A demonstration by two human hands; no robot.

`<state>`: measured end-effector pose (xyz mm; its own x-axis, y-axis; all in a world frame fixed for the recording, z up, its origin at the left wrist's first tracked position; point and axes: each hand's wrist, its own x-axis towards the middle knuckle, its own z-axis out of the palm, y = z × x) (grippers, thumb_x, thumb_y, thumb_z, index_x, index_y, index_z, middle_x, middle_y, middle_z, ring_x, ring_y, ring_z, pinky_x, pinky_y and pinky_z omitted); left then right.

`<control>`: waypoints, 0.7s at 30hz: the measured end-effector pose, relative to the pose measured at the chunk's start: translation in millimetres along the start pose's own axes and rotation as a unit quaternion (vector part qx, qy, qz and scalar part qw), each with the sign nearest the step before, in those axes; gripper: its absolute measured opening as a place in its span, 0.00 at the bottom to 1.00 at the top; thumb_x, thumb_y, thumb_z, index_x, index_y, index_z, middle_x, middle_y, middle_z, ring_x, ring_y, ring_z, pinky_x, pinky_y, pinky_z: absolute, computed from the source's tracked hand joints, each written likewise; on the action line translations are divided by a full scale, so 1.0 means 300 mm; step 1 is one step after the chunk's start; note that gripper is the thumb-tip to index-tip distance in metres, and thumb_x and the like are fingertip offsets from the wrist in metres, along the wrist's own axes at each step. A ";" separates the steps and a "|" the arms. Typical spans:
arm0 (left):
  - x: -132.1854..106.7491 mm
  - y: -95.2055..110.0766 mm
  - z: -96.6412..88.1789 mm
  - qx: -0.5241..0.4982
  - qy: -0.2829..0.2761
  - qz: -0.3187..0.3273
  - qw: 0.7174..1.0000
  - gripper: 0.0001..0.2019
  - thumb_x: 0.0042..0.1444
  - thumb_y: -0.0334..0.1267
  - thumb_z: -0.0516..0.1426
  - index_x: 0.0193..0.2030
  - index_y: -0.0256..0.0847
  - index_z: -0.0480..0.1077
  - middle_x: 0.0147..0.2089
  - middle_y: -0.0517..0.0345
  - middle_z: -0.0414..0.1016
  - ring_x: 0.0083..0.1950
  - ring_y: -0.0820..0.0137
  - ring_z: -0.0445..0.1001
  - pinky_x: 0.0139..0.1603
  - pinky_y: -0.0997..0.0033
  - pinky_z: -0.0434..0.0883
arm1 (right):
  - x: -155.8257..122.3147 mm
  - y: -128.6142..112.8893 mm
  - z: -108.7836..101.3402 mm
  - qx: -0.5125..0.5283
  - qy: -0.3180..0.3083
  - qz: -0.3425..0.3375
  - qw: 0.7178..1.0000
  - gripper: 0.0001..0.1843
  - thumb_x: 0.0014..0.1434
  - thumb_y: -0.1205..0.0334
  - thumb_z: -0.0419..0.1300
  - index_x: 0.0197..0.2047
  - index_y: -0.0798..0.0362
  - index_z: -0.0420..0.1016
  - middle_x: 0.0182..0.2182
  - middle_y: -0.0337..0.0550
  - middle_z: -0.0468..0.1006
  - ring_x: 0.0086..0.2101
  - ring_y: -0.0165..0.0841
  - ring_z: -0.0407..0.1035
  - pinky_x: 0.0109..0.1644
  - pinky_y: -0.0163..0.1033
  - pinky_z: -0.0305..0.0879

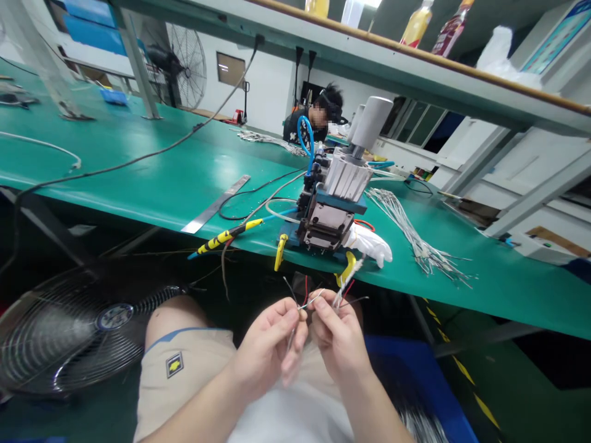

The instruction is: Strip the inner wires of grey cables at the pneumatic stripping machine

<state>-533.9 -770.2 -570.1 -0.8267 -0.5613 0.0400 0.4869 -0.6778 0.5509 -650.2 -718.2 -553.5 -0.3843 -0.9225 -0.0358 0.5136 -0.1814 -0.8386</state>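
Note:
Close together above my lap, both hands work on thin wires. My left hand [277,335] pinches the end of a wire between thumb and forefinger. In my right hand [339,329] is a white cable [348,277] whose loose red, black and white wires fan out around the fingers. One pale wire [308,303] spans the short gap between the two hands. Just beyond them, at the table edge, stands a pneumatic press [330,215] with a silver cylinder on top and yellow clamps [280,252] at its base.
A bundle of white cables [415,240] lies right of the press, a metal ruler [217,203] to its left. A floor fan [115,320] stands by my left knee, a blue bin [425,375] at my right. Above runs a shelf [415,67]. Another person [314,117] sits across the table.

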 end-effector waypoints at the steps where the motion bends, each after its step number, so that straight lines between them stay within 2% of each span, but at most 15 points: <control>1: -0.005 0.003 -0.006 -0.029 -0.027 -0.021 0.999 0.10 0.63 0.40 0.59 0.34 0.36 0.69 0.24 0.63 0.72 0.11 0.85 0.56 0.09 0.85 0.65 | 0.006 -0.003 0.001 0.012 -0.020 0.029 0.999 0.14 0.51 0.54 0.73 0.33 0.55 0.79 0.14 0.26 0.57 0.15 0.18 0.39 0.17 0.29 0.35; 3: -0.014 0.010 -0.014 -0.063 -0.069 -0.056 0.994 0.10 0.63 0.41 0.58 0.34 0.35 0.70 0.24 0.63 0.71 0.10 0.86 0.53 0.08 0.86 0.63 | 0.021 -0.007 0.005 0.016 -0.030 0.052 0.998 0.14 0.50 0.55 0.73 0.32 0.56 0.78 0.13 0.24 0.54 0.14 0.18 0.38 0.17 0.29 0.34; 5: -0.019 0.014 -0.014 -0.053 -0.076 -0.068 0.993 0.10 0.63 0.41 0.59 0.34 0.35 0.71 0.23 0.63 0.71 0.10 0.87 0.52 0.08 0.87 0.62 | 0.033 -0.008 0.007 -0.002 0.007 0.024 1.000 0.16 0.48 0.53 0.74 0.32 0.56 0.79 0.12 0.25 0.55 0.14 0.18 0.38 0.17 0.28 0.34; 8: -0.016 0.013 -0.004 0.005 -0.019 -0.035 0.999 0.10 0.60 0.41 0.62 0.35 0.36 0.69 0.24 0.63 0.72 0.12 0.86 0.54 0.09 0.88 0.62 | 0.032 -0.004 0.007 -0.030 0.080 -0.040 0.996 0.19 0.45 0.52 0.75 0.34 0.56 0.79 0.15 0.27 0.60 0.14 0.18 0.41 0.17 0.29 0.36; 10: -0.008 0.006 0.001 0.041 0.026 0.001 0.999 0.11 0.59 0.41 0.64 0.35 0.37 0.68 0.25 0.63 0.73 0.13 0.86 0.56 0.10 0.88 0.61 | 0.016 -0.001 0.005 -0.053 0.099 -0.069 0.991 0.18 0.47 0.52 0.74 0.35 0.55 0.79 0.15 0.28 0.60 0.14 0.19 0.43 0.16 0.29 0.39; 12: -0.001 -0.004 0.001 0.073 0.049 0.027 0.996 0.13 0.58 0.42 0.64 0.34 0.38 0.66 0.24 0.63 0.73 0.13 0.85 0.57 0.11 0.88 0.62 | -0.006 -0.001 0.006 -0.105 0.097 -0.099 0.985 0.15 0.50 0.53 0.72 0.34 0.55 0.80 0.16 0.31 0.64 0.15 0.21 0.49 0.17 0.29 0.46; 14: 0.006 -0.014 -0.004 0.101 0.059 0.046 0.992 0.14 0.58 0.42 0.64 0.33 0.38 0.64 0.24 0.63 0.74 0.13 0.84 0.59 0.12 0.86 0.62 | -0.026 -0.008 0.013 -0.170 0.087 -0.125 0.974 0.11 0.52 0.55 0.71 0.32 0.54 0.81 0.19 0.37 0.72 0.19 0.25 0.61 0.21 0.30 0.59; 16: 0.009 -0.019 -0.010 0.129 0.070 0.059 0.987 0.15 0.57 0.44 0.64 0.32 0.38 0.64 0.24 0.63 0.74 0.13 0.83 0.61 0.12 0.85 0.62 | -0.037 -0.022 0.025 -0.217 0.080 -0.139 0.963 0.08 0.51 0.58 0.71 0.30 0.54 0.81 0.23 0.42 0.78 0.23 0.30 0.69 0.25 0.33 0.66; 21: 0.010 -0.014 -0.010 0.188 0.101 0.058 0.975 0.17 0.54 0.47 0.66 0.32 0.38 0.64 0.23 0.62 0.74 0.13 0.82 0.62 0.12 0.84 0.60 | -0.026 -0.054 0.040 -0.234 0.040 -0.101 0.966 0.07 0.52 0.59 0.68 0.28 0.54 0.79 0.18 0.40 0.76 0.19 0.31 0.69 0.22 0.34 0.65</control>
<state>-537.6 -770.3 -574.9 -0.6816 -0.7313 -0.0242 0.4044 -0.4040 0.8205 -646.3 -712.3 -533.2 -0.5077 -0.8520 0.1277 0.0261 -0.1634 -0.9862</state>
